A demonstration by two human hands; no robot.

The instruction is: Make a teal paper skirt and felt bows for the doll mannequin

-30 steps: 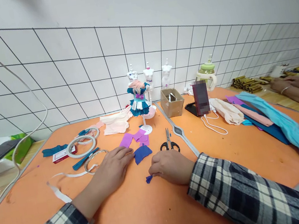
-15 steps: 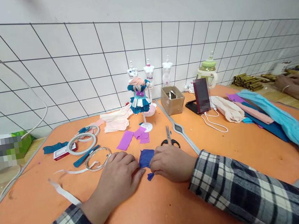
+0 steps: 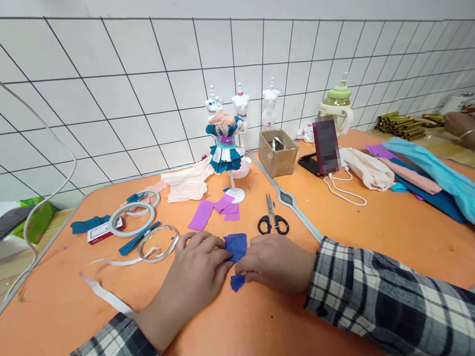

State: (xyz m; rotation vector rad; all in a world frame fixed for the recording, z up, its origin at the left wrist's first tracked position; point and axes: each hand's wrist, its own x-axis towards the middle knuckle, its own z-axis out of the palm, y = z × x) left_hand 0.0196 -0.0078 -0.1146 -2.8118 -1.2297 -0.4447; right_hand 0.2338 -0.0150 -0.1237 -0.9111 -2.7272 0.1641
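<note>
A dark blue piece of crepe paper (image 3: 236, 245) lies on the orange table between my hands. My left hand (image 3: 201, 264) rests on the tabletop with bent fingers, thumb and fingertips on the paper's left edge. My right hand (image 3: 277, 261) is closed, its fingers pinching the paper from the right and partly covering it. Just below, by the right fingertips, is a small blue scrap (image 3: 237, 282); whether it joins the larger piece is hidden. Black-handled scissors (image 3: 272, 219) lie slightly spread beyond my right hand. Purple paper pieces (image 3: 202, 215) lie farther back.
Tape rolls (image 3: 131, 219) and a loose white strip (image 3: 106, 294) lie at left. A dress form in a ruffled teal dress (image 3: 226, 146), a cardboard box (image 3: 278, 153) and a bottle (image 3: 337, 106) stand at the back. Folded crepe paper (image 3: 451, 178) lies right, near another person's hands (image 3: 468, 124).
My left hand has come up to the blue paper and now touches its left edge. More of the small scrap shows by my right fingers. The whole view has shifted slightly.
</note>
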